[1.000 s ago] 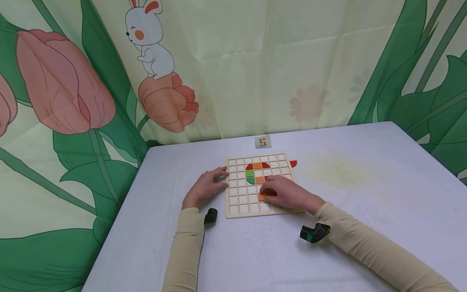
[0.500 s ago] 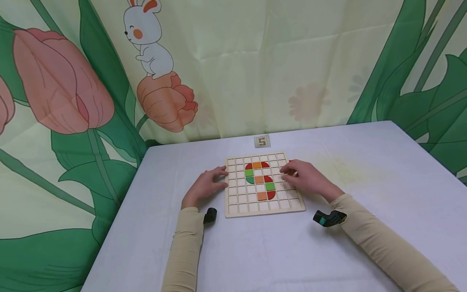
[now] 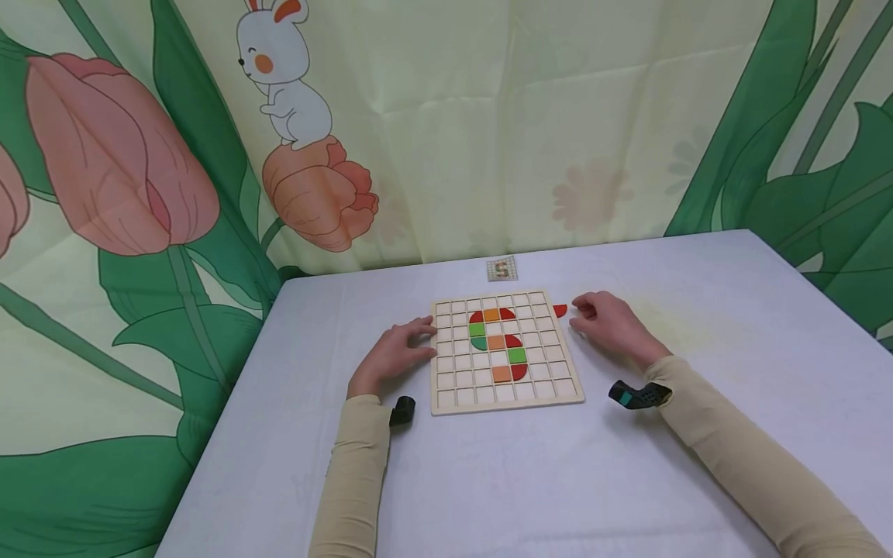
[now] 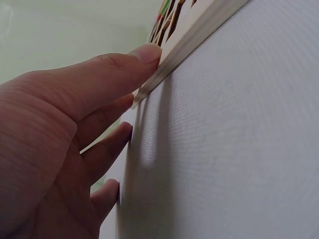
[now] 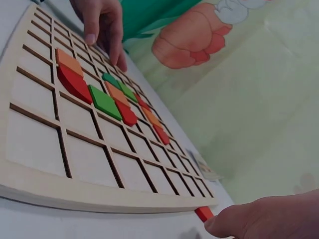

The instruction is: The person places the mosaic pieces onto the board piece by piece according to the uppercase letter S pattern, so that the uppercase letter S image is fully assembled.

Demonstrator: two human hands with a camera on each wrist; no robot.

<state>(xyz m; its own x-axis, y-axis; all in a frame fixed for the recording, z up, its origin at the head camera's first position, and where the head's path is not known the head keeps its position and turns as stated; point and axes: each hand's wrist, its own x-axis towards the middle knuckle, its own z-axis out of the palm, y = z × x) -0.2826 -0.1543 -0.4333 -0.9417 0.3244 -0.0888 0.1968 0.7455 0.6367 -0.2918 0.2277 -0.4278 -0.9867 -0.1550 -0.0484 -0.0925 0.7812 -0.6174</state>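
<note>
A wooden grid board lies on the white table. In its cells, green, orange and red pieces form an S-like curve, with an orange square and a red rounded piece at its near end. My left hand rests at the board's left edge; in the left wrist view its thumb touches the rim. Just off the board's far right corner lies a loose red piece. Beside it is my right hand, fingers loosely bent and holding nothing; in the right wrist view the thumb partly overlaps the red piece.
Behind the board lies a small card with a grid and a coloured S-like pattern. A printed curtain hangs at the table's back edge. White tablecloth extends in front of the board and to both sides.
My right hand has let go of the orange square, which now sits in its cell, and has moved right and away past the board's edge. The left hand has stayed in place.
</note>
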